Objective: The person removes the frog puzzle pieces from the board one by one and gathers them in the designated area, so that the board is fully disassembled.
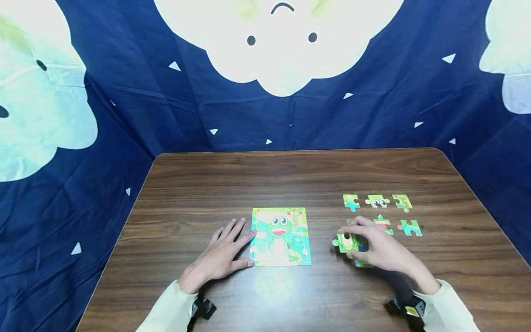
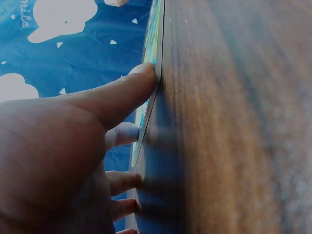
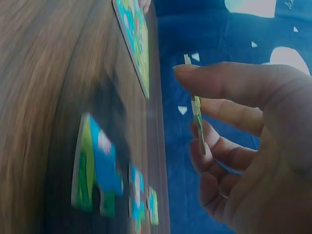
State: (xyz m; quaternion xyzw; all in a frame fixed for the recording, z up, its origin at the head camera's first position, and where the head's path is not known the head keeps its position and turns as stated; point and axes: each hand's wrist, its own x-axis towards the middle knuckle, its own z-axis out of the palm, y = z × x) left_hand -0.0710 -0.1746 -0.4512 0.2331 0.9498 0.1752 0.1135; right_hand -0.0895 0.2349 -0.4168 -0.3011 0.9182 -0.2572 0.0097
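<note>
A square board with a printed frog picture (image 1: 280, 237) lies flat on the table, left of the loose pieces. My left hand (image 1: 221, 256) rests beside it with fingers spread, thumb and index fingertip at its left edge. In the left wrist view the thumb (image 2: 124, 92) presses against the board's edge. My right hand (image 1: 383, 249) pinches a green jigsaw piece (image 1: 345, 243) showing a frog's eye. Seen edge-on in the right wrist view, that piece (image 3: 197, 114) is held above the table between thumb and fingers. Under the right hand lies another jigsaw piece (image 1: 363, 264), partly hidden.
Beyond the right hand, several loose jigsaw pieces lie in rows, among them one with two eyes (image 1: 377, 201) and a teal one (image 1: 410, 228). The brown wooden table (image 1: 186, 184) ends at a dark blue cloth backdrop (image 1: 249, 115) with white cloud shapes.
</note>
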